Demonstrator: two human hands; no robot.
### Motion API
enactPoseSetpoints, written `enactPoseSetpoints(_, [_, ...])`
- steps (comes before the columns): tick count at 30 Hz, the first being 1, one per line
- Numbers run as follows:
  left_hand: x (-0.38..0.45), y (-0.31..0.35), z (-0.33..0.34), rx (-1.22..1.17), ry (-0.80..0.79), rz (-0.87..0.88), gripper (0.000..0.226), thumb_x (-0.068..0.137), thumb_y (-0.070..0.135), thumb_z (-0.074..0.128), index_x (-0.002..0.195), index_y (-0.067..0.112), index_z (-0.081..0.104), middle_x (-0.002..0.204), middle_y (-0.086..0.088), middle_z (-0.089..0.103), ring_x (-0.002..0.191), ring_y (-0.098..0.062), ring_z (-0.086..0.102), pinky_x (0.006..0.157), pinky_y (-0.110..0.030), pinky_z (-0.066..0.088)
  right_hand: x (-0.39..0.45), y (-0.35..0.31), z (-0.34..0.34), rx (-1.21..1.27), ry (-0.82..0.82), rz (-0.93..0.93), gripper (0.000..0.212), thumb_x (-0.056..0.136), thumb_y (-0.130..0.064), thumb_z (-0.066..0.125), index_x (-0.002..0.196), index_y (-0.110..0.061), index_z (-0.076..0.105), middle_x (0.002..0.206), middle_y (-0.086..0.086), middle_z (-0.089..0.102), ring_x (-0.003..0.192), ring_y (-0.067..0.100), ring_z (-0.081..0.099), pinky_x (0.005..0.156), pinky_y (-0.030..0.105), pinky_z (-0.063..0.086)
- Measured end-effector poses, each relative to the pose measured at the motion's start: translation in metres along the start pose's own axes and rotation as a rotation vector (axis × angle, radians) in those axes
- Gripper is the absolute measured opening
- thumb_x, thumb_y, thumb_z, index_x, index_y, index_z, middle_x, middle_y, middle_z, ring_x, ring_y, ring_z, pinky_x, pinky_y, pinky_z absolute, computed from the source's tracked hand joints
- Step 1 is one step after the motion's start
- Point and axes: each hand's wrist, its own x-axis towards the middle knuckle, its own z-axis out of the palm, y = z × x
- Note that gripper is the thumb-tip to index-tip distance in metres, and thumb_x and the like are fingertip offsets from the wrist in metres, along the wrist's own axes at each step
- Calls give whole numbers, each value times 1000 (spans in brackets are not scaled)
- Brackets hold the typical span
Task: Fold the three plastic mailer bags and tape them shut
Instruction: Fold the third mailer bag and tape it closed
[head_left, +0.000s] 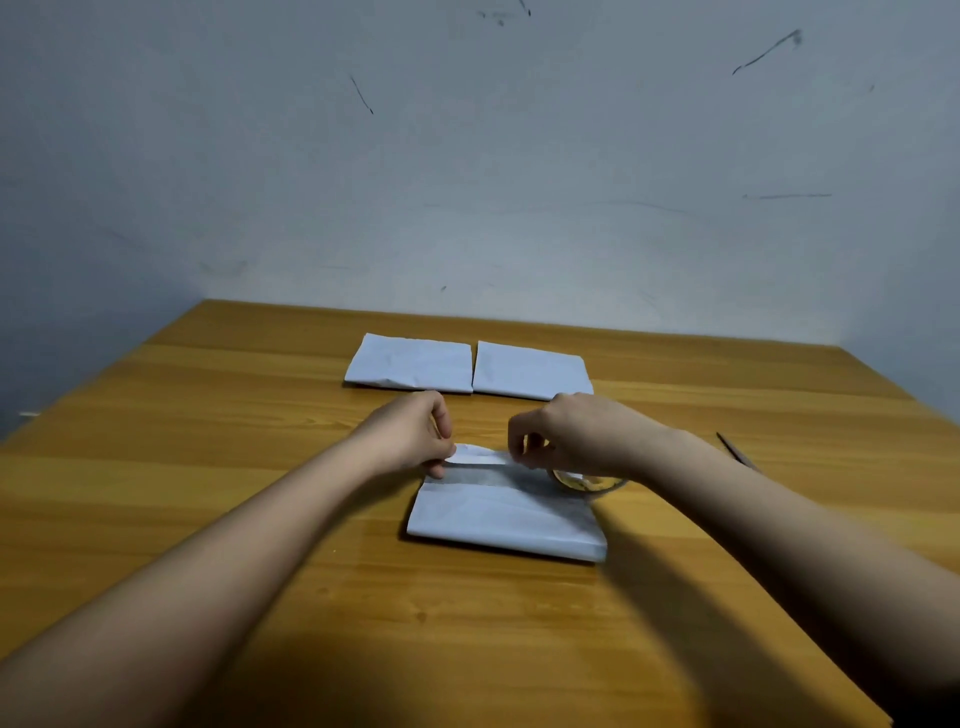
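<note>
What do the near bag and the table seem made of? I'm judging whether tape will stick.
Near bag: thin white plastic film, it seems, judging by soft creases and a faint sheen. Table: wood or wood-look laminate with a smooth, slightly glossy finish and printed-looking grain; which one is unclear.

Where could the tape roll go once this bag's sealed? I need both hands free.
Bare table lies left of the near bag, and in front of it. Crowded: the strip between the hands and the two far bags; a thin tool lies right.
</note>
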Motion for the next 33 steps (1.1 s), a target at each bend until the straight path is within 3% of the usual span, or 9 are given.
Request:
enactPoseSetpoints(3, [1,-5,3,29,-5,-12,17,84,13,64,81,19,48,67,0,72,67,-8,70,60,-25,41,-1,-1,6,38,-20,13,12,92,-27,52,99,-29,62,94,-11,69,86,15,61,68,28,46])
enactPoseSetpoints(7, [0,-8,6,47,-21,-11,17,83,12,65,81,19,50,67,1,72,66,-7,70,71,-28,48,-1,-2,8,62,-30,24,10,93,-27,52,98,-29,60,92,-11,70,77,11,56,71,30,50])
enactPoseSetpoints(13, [-2,-6,3,175,-21,7,15,82,18,65,80,22,52,67,7,72,65,1,63,56,-24,36,0,-2,6,45,-63,3,10,94,-29,52,100,-28,59,96,-10,69,81,13,57,68,29,46])
enactPoseSetpoints(20, [-8,-9,4,274,38,77,14,82,18,64,78,24,51,69,11,62,68,-7,56,54,-24,35,3,-6,9,-51,-64,-31,10,96,-29,47,101,-27,55,95,-3,71,84,24,60,71,34,50])
enactPoseSetpoints(26, [-13,-7,4,392,87,148,12,81,18,61,80,23,51,71,12,52,75,-14,50,52,-19,30,7,-9,8,-73,-73,-34,9,97,-30,47,101,-27,54,93,-4,71,82,23,60,69,33,49])
enactPoseSetpoints(33, [-12,-4,1,434,47,171,12,82,16,60,81,23,50,73,12,48,79,-14,47,58,-27,30,8,-10,8,-82,-82,-49,7,97,-32,47,101,-28,53,90,-3,70,80,23,60,69,34,49])
